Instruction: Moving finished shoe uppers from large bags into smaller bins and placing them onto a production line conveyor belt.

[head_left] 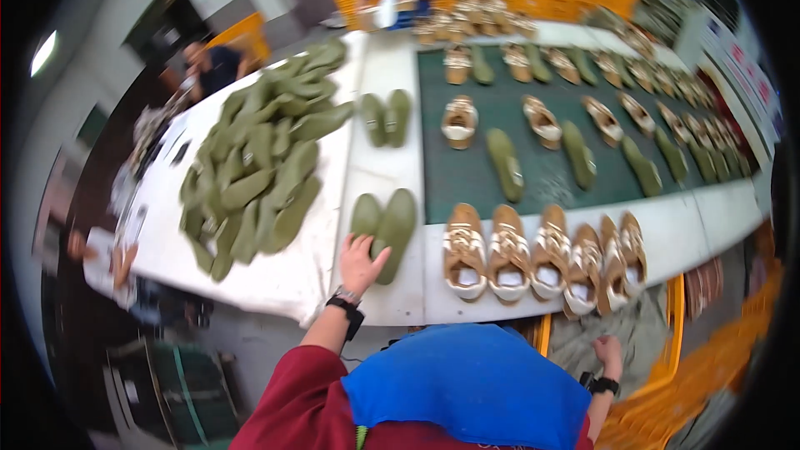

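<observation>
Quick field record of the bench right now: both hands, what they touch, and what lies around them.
left hand: resting on the near pair of green soles, fingers spread
right hand: low beside the bench edge, holding nothing visible
near row: tan sandals lined along the white table
left of soles: heap of green soles
belt: green conveyor carrying sandals and soles

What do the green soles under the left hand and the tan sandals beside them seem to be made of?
The left hand rests on a pair of green soles. They look like moulded foam or rubber: one even matte colour, smooth, with rounded edges. The tan sandals seem to have cork-like or leather-like footbeds with pale woven straps; the blur leaves this open.
</observation>
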Action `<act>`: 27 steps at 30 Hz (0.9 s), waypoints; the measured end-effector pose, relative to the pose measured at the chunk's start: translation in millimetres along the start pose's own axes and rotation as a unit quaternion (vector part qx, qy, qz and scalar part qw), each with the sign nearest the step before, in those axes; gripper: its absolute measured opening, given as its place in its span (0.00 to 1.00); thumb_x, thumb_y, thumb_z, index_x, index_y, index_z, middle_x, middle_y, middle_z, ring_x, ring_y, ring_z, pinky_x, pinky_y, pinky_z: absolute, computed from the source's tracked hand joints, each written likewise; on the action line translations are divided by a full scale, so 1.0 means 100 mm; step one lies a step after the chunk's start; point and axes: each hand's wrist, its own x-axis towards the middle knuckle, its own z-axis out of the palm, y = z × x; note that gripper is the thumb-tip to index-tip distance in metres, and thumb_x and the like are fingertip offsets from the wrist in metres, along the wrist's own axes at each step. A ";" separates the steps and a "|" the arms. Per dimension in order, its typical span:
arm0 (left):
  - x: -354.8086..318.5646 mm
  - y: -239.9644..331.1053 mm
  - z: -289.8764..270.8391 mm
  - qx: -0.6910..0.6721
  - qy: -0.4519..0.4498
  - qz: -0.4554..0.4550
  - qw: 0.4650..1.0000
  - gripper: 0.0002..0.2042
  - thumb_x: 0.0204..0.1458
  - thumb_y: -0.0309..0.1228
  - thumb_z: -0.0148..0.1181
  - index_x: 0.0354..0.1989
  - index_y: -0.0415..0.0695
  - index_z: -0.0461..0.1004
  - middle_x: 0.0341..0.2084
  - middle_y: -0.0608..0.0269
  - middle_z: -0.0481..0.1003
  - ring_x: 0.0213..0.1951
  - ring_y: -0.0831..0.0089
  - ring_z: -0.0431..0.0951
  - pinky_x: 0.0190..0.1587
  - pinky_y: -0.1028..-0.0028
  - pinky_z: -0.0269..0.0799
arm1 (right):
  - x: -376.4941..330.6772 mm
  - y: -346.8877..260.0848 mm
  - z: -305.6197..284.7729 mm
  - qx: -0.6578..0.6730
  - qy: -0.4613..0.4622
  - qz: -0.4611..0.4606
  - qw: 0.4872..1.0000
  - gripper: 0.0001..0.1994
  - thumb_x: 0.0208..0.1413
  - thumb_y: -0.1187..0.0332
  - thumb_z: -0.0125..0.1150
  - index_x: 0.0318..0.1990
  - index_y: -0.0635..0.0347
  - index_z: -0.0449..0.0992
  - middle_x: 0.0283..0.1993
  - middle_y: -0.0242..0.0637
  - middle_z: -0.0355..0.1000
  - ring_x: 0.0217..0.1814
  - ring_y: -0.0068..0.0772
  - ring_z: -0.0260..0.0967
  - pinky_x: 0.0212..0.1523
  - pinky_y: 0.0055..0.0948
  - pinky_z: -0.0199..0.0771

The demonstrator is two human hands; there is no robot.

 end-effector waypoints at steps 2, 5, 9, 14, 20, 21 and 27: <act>-0.02 -0.06 0.02 -0.045 0.056 -0.102 0.992 0.25 0.43 0.42 0.60 0.47 0.40 0.68 0.39 0.47 0.72 0.48 0.50 0.67 0.51 0.61 0.63 | 0.14 -0.68 -0.49 0.068 -0.019 -0.073 0.995 0.12 0.43 0.65 0.56 0.29 0.67 0.76 0.25 0.50 0.72 0.31 0.42 0.73 0.34 0.34 0.71; 0.00 -0.23 0.09 -0.116 -0.042 -0.241 0.963 0.24 0.44 0.37 0.59 0.50 0.41 0.65 0.37 0.44 0.72 0.44 0.50 0.70 0.47 0.61 0.66 | 0.06 -1.96 -0.94 0.216 -0.104 -0.176 0.955 0.10 0.49 0.68 0.55 0.32 0.69 0.74 0.23 0.47 0.71 0.26 0.33 0.71 0.30 0.26 0.69; 0.01 -0.16 0.14 -0.063 -0.076 -0.213 0.972 0.23 0.44 0.28 0.56 0.51 0.41 0.63 0.35 0.43 0.72 0.39 0.49 0.72 0.42 0.59 0.68 | -0.11 -3.26 -0.78 0.145 -0.204 -0.426 0.869 0.10 0.50 0.67 0.55 0.37 0.63 0.75 0.30 0.44 0.73 0.30 0.35 0.71 0.32 0.27 0.69; -0.26 0.00 -0.01 -0.057 -0.102 -0.221 0.968 0.26 0.45 0.32 0.56 0.54 0.39 0.59 0.31 0.41 0.72 0.35 0.46 0.73 0.39 0.57 0.68 | -0.37 -4.36 0.02 -0.048 -0.272 -0.591 0.758 0.23 0.52 0.57 0.52 0.56 0.52 0.62 0.36 0.50 0.73 0.39 0.48 0.71 0.38 0.40 0.70; -0.50 0.37 -0.13 -0.042 -0.152 -0.188 0.969 0.31 0.45 0.38 0.56 0.55 0.35 0.53 0.28 0.40 0.74 0.32 0.45 0.74 0.35 0.57 0.70 | -0.42 -4.71 0.96 -0.058 -0.259 -0.540 0.799 0.28 0.52 0.55 0.51 0.59 0.49 0.55 0.36 0.50 0.73 0.37 0.52 0.71 0.36 0.44 0.70; -0.49 0.45 -0.18 -0.023 -0.182 -0.198 0.963 0.31 0.46 0.39 0.56 0.55 0.35 0.53 0.26 0.41 0.74 0.30 0.45 0.74 0.32 0.57 0.70 | -0.42 -4.69 1.04 -0.064 -0.238 -0.552 0.797 0.25 0.51 0.56 0.53 0.56 0.50 0.58 0.33 0.49 0.73 0.35 0.50 0.71 0.34 0.43 0.70; -0.51 0.40 -0.25 0.021 -0.205 -0.180 0.962 0.30 0.47 0.42 0.53 0.54 0.36 0.55 0.20 0.44 0.74 0.25 0.47 0.75 0.26 0.56 0.69 | -0.49 -4.60 1.17 -0.054 -0.133 -0.594 0.791 0.14 0.49 0.62 0.55 0.41 0.53 0.62 0.21 0.42 0.71 0.25 0.48 0.71 0.23 0.42 0.68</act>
